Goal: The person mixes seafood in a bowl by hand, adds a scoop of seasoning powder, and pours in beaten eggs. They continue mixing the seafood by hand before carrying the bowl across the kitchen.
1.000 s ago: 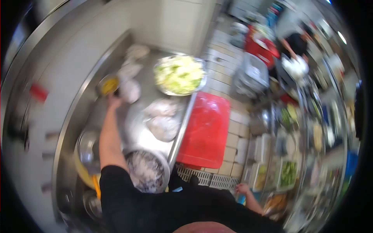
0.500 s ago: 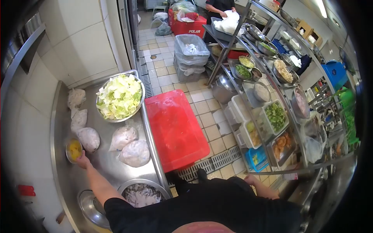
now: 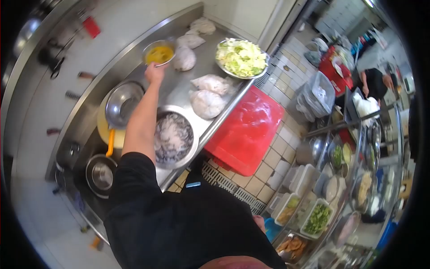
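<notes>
While the right hand (image 3: 259, 220) is mostly hidden, grip unreadable, the left hand (image 3: 154, 71) pinches the round steel bowl (image 3: 158, 53) rim; yellow liquid inside.

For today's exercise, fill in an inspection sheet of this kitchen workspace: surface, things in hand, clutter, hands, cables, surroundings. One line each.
Surface: steel counter along a tiled wall, crowded.
Things in hand: small bowl of yellow liquid, gripped at its near rim.
Clutter: bowl of chopped cabbage, several filled white bags, large bowl of pale shreds, empty steel bowl over a yellow pan, pot lid.
Hands: left hand on the small bowl's rim; right hand low at the person's side, mostly hidden.
Cables: nothing seen.
Surroundings: red crate lid on the tiled floor, racks of food containers, another person at the back.
</notes>
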